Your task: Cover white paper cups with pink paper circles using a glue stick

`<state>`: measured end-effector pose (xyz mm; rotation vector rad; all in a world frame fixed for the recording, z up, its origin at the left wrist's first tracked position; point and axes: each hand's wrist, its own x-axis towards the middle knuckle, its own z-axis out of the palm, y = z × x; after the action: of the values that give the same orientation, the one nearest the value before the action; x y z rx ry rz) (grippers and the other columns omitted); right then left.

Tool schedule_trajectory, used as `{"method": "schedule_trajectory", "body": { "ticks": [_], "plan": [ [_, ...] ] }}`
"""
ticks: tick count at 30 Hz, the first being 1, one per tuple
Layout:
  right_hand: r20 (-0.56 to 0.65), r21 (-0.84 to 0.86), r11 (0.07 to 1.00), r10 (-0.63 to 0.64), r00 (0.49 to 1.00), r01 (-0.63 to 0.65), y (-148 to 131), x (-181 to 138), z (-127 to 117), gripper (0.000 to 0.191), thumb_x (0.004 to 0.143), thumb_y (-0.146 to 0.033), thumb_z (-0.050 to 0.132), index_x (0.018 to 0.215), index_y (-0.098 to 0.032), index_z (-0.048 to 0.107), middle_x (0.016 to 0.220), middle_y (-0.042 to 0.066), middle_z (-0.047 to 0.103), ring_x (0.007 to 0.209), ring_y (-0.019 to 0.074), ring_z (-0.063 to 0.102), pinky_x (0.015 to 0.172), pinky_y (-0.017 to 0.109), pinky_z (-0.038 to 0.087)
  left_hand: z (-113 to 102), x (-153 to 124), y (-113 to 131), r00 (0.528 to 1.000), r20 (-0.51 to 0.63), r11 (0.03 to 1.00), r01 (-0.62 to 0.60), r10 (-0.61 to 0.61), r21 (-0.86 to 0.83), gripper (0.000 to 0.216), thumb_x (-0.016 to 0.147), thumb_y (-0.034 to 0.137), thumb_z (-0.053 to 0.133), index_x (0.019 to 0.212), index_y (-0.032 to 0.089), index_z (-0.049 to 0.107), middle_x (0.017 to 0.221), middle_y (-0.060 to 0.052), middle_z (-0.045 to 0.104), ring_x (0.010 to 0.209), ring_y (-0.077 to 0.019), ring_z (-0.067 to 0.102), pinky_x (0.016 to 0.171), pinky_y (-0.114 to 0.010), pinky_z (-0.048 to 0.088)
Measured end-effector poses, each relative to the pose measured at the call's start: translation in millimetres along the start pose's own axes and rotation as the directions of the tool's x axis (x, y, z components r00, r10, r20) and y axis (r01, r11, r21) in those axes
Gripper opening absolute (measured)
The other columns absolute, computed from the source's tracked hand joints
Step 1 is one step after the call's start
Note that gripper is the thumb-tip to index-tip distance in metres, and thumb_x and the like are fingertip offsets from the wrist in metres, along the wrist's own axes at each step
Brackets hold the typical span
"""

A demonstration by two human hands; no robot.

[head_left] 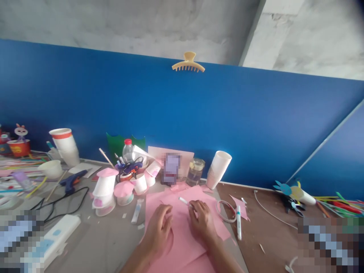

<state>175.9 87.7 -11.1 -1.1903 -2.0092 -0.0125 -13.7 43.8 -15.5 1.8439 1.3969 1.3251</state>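
Observation:
Several sheets of pink paper (182, 246) lie between my hands, overlapping on the table. My left hand (157, 227) rests at the left side of the paper; its fingers are loosely curved, the thumb is apart from them, and nothing shows in it. My right hand (202, 222) is closed above the paper, its fingers around a slim white marker (183, 200) whose end points to the upper left. The marker's other end is hidden by the fingers. Just right of this hand lies a roll of tape (226, 211), with another white marker (239, 223) beside it.
White paper cups with pink roofs (105, 185) stand at the left. Behind the paper are a phone (171, 167), a glass jar (195, 171) and stacked cups (218, 169). A glue gun (72, 181), its cable and a power strip (54, 240) lie left. A blue partition (182, 106) rises behind.

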Motion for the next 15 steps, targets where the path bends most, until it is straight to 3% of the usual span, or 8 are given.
{"method": "schedule_trajectory", "body": {
  "ticks": [3, 6, 9, 12, 15],
  "plan": [
    [0.105, 0.122, 0.981, -0.166, 0.981, 0.153, -26, -3, -1, 0.018, 0.089, -0.016, 0.042, 0.079, -0.018, 0.057, 0.071, 0.004, 0.06, 0.067, 0.0179, 0.053, 0.066, 0.03, 0.035, -1, 1, 4, 0.991, 0.023, 0.983, 0.136, -0.134, -0.122, 0.033, 0.087, 0.037, 0.049, 0.113, 0.018, 0.056, 0.094, -0.008, 0.065, 0.082, -0.0195, 0.062, 0.076, -0.031, 0.049],
    [0.133, 0.196, 0.949, -0.274, 0.952, 0.245, -36, -3, 0, 0.013, 0.086, -0.017, 0.047, 0.08, -0.018, 0.058, 0.075, 0.005, 0.062, 0.07, 0.019, 0.054, 0.068, 0.032, 0.038, -3, 3, 10, 0.974, 0.085, 0.963, 0.219, -0.208, -0.157, 0.026, 0.088, 0.039, 0.047, 0.089, 0.018, 0.062, 0.077, -0.004, 0.064, 0.07, -0.0173, 0.059, 0.066, -0.026, 0.046],
    [0.061, 0.235, 0.963, -0.154, 0.986, 0.135, -24, 7, 5, 0.023, 0.085, -0.02, 0.047, 0.105, -0.017, 0.059, 0.095, 0.01, 0.064, 0.086, 0.0218, 0.058, 0.075, 0.033, 0.045, -4, 6, 10, 0.966, 0.055, 0.949, 0.258, -0.252, -0.181, 0.031, 0.087, 0.042, 0.045, 0.076, 0.018, 0.06, 0.066, 0.0, 0.059, 0.061, -0.0148, 0.053, 0.059, -0.023, 0.041],
    [0.02, 0.204, 0.975, 0.087, 0.996, -0.089, -3, 32, 14, 0.034, 0.091, -0.02, 0.037, 0.12, -0.013, 0.053, 0.08, 0.007, 0.065, 0.069, 0.0176, 0.06, 0.065, 0.027, 0.048, -3, 8, 2, 0.952, -0.033, 0.929, 0.29, -0.305, -0.232, 0.036, 0.085, 0.048, 0.045, 0.071, 0.017, 0.058, 0.058, 0.002, 0.05, 0.053, -0.0128, 0.045, 0.053, -0.022, 0.037],
    [0.221, -0.012, 0.991, 0.131, 0.967, -0.131, 12, 62, 25, 0.044, 0.088, -0.013, 0.034, 0.129, -0.014, 0.05, 0.088, 0.008, 0.071, 0.072, 0.0181, 0.064, 0.066, 0.026, 0.048, -4, 12, -6, 0.936, -0.109, 0.91, 0.292, -0.335, -0.294, 0.039, 0.083, 0.052, 0.046, 0.071, 0.017, 0.058, 0.054, 0.003, 0.045, 0.049, -0.0119, 0.04, 0.048, -0.022, 0.034]
  ]
}}
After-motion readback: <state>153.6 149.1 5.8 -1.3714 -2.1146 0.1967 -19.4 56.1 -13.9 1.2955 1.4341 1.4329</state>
